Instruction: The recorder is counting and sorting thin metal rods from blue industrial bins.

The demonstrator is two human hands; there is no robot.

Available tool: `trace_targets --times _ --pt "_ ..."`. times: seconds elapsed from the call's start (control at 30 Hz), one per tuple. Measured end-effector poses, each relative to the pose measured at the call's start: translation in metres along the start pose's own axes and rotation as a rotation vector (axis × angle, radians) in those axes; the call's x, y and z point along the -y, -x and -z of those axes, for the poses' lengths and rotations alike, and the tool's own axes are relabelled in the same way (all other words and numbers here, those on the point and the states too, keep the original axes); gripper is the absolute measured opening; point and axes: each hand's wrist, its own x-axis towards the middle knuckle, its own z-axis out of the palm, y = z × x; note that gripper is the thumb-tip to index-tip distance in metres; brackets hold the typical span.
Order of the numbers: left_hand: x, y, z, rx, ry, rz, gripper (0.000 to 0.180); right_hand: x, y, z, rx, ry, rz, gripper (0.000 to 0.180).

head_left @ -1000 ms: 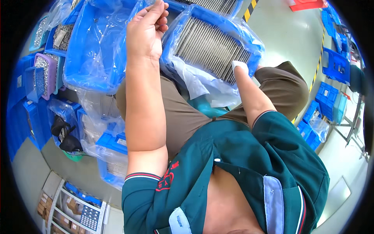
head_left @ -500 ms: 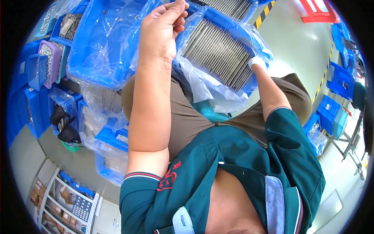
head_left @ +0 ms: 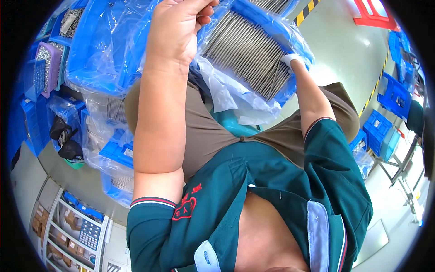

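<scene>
A blue bin (head_left: 299,38) lined with clear plastic holds a layer of thin metal rods (head_left: 242,45) lying side by side. My right hand (head_left: 293,61), in a white glove, is at the bin's right end with its fingers closed at the rod ends. A few rods beside it stand at a different angle from the others. My left hand (head_left: 174,29) is bare and raised between this bin and a larger blue bin (head_left: 77,68) on the left. Its fingers are curled in, and the thumb tip runs off the upper edge. What it pinches, if anything, is hidden.
Another bin of rods (head_left: 272,5) lies beyond. At the left are a purple basket (head_left: 50,68) of small metal parts and a black bag (head_left: 68,140). White paper (head_left: 226,90) hangs over the near bin edge. A red stool (head_left: 374,16) stands far right.
My right hand has shifted slightly left over the rods, and several rods near it now lie askew. My left hand has moved up and left, partly out of view. The whole view has shifted a little.
</scene>
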Motion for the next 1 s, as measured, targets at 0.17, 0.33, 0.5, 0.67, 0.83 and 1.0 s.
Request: trace_targets --times 0.17,0.33,0.5,0.67,0.83,1.0 --pt "0.001 -0.002 -0.006 -0.005 0.040 0.011 0.015 -0.012 -0.013 -0.014 -0.177 -0.216 -0.049 0.048" --pt "-0.004 0.004 0.003 -0.057 0.040 0.005 0.013 0.016 0.051 -0.051 -0.310 -0.511 -0.206 0.062" --pt "0.002 0.005 0.011 -0.057 0.043 -0.020 0.014 0.068 0.124 -0.078 -0.372 -0.402 -0.424 0.093" --pt "0.004 0.005 0.014 -0.013 0.074 -0.057 0.017 0.067 0.104 -0.078 -0.417 -0.280 -0.491 0.066" --pt "-0.005 0.009 0.018 -0.049 0.082 -0.060 0.017 0.041 0.100 -0.084 -0.542 -0.237 -0.365 0.028" --pt "0.001 0.006 0.019 -0.021 0.080 -0.050 0.016 0.029 0.088 -0.082 -0.523 -0.241 -0.340 0.027"
